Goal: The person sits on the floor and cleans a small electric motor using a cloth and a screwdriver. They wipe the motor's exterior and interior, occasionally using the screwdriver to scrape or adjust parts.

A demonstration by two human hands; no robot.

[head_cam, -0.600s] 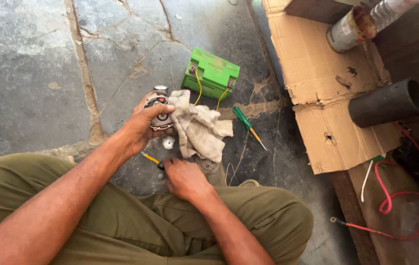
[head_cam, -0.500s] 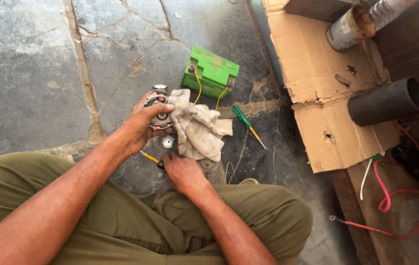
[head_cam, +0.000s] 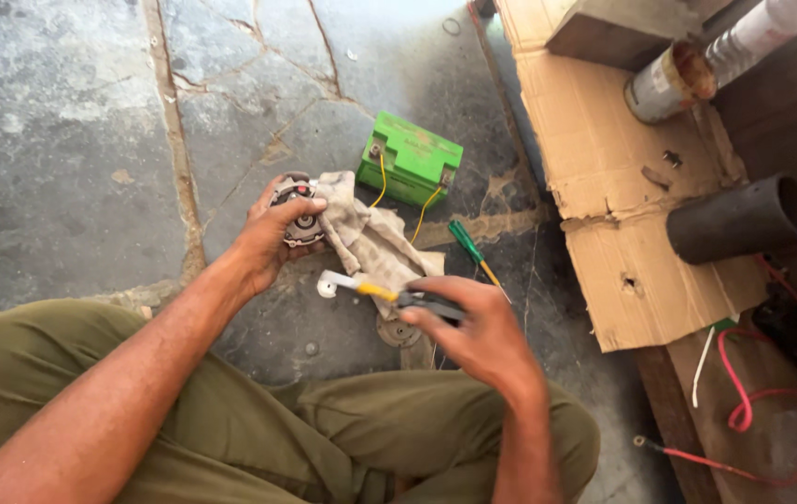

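Note:
My left hand grips a small round metal motor part wrapped partly in a dirty beige rag. My right hand holds a slim tool with a yellow and dark handle; its white tip points left, below the motor part. A round metal disc lies on the stone floor under the tool. I sit cross-legged in olive trousers.
A green battery with yellow wires sits on the floor beyond the rag. A green-handled screwdriver lies to its right. Cardboard, a black pipe, a rusty can and red wires are at right.
My right hand has lifted from the floor with the yellow-handled tool and now holds it up toward the motor part. My left hand kept its grip.

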